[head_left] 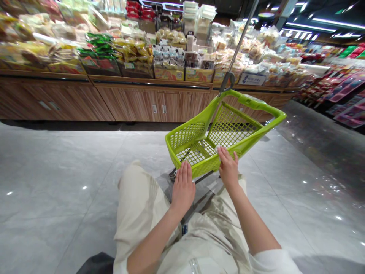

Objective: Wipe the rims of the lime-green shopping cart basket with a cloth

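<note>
A lime-green plastic shopping cart [207,164] with a lattice basket stands in front of my knees, and its basket is bare inside. My left hand [184,188] rests at the near left corner of its rim, fingers stretched out and side by side. Farther right on the same edge, my right hand [228,166] lies over the rim with its fingers extended and the little finger apart. A small whitish patch shows by its fingertips; I cannot make out what it is. Both thumbs are mostly hidden.
Wood-fronted display cabinets [137,101] run across the back, heaped with packaged snacks [168,55]. A grey pole [242,38] with a hook rises behind the cart. More shelves of goods [346,89] stand at right. The grey tiled floor [57,182] surrounds my beige-trousered legs [139,198].
</note>
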### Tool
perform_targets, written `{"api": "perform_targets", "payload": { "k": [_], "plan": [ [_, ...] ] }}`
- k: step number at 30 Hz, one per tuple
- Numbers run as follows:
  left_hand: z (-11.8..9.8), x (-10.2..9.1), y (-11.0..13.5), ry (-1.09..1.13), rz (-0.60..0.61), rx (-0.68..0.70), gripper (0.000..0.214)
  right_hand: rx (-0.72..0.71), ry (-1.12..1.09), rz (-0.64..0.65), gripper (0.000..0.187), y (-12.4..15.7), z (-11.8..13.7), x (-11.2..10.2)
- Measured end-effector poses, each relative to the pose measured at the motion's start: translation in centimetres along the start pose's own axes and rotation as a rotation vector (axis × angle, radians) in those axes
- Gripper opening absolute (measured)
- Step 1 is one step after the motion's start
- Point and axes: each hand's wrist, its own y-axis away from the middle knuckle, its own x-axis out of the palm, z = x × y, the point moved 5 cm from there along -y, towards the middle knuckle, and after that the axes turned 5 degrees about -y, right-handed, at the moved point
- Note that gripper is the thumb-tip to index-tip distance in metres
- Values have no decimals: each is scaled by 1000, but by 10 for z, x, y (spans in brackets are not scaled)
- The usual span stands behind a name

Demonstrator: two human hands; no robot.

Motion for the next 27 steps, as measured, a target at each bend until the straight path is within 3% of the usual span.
{"api": "perform_targets", "payload": {
  "k": [5,8,11,16,18,20,25,27],
  "plan": [
    [1,4,1,4,-3,-5,83,-223,-75,110,71,27,81,20],
    [3,5,2,13,-7,7,85,-332,-106,195,71,37,101,23],
    [4,4,3,15,-9,-3,85,-319,-83,179,71,28,74,15],
    [1,1,1,8,-2,0,85,-41,26,19,73,-1,-11,-7],
    [0,0,1,7,-7,4,84,21,35,-2,75,-4,-17,-9],
    [-1,1,1,5,-8,6,83,7,12,20,74,1,3,-5],
    [1,5,3,-13,4,6,83,-217,-102,152,69,28,91,14],
    [2,6,3,-21,5,8,83,-295,-133,194,67,33,103,17]
  ]
}}
